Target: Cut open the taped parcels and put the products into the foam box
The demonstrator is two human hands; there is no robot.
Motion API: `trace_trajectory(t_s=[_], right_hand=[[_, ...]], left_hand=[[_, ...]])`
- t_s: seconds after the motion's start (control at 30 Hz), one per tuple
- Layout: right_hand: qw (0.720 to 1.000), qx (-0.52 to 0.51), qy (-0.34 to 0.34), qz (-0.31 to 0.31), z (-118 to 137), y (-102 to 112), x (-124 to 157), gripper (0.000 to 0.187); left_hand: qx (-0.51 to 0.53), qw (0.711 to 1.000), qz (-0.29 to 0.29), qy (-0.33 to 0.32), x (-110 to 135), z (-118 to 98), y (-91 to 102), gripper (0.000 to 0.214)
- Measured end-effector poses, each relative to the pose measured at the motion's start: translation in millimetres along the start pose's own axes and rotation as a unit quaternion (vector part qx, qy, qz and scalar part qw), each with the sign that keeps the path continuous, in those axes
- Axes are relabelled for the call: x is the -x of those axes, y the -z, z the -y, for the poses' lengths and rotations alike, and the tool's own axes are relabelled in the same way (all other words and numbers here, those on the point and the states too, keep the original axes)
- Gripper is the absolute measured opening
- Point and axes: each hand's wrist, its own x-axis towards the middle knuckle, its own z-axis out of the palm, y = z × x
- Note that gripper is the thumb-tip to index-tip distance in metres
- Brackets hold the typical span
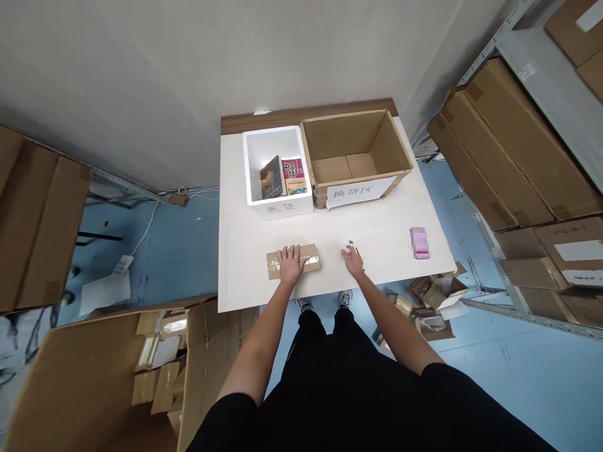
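A small taped cardboard box [309,252] lies flat near the front of the white table [245,289]. My left hand [291,263] is laid over its middle, gripping it with the fingers towards the far edge and the thumb out to the right. To the right, just above the tabletop, my right hand [352,259] is closed around a slim utility knife [351,243]. Its tip shows beyond the fingers and a bit of yellow shows by the wrist; the rest is hidden by the hand.
Behind stand a white foam box [280,208] with two books [294,176] in it and an open carton [320,198] with a handwritten label. A pink blurred item [420,243] lies at the right. A large carton [94,364] of flattened packaging stands lower left; shelves with boxes [513,144] flank the table.
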Motion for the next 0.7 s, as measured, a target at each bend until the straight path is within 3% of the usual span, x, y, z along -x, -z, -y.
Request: trace_trajectory(t_s=[0.1,0.2,0.33,0.5,0.6,0.7], right_hand=[[0.982,-0.170,-0.047,0.062,39,-37,7,0.075],[0.953,-0.273,-0.127,0.030,74,-60,-2,0.094],[0.968,-0.205,-0.137,-0.051,114,-56,-40,0.090],[0.985,-0.096,-0.126,-0.062,156,-32,-80,0.085],[0.990,-0.044,-0.122,-0.055,167,-25,-80,0.078],[0.993,-0.015,-0.105,-0.050,171,-31,-60,0.070]], left_hand=[[0.013,0.999,-0.003,0.035,1,-11,4.1,0.059],[0.043,0.994,0.014,0.099,-3,-11,15.3,0.060],[0.124,0.967,0.051,0.216,-10,19,33.5,0.055],[0.290,0.916,0.024,0.275,-9,58,32.2,0.036],[0.378,0.876,0.011,0.298,-6,66,20.5,0.034],[0.439,0.841,0.019,0.315,-3,70,9.5,0.039]])
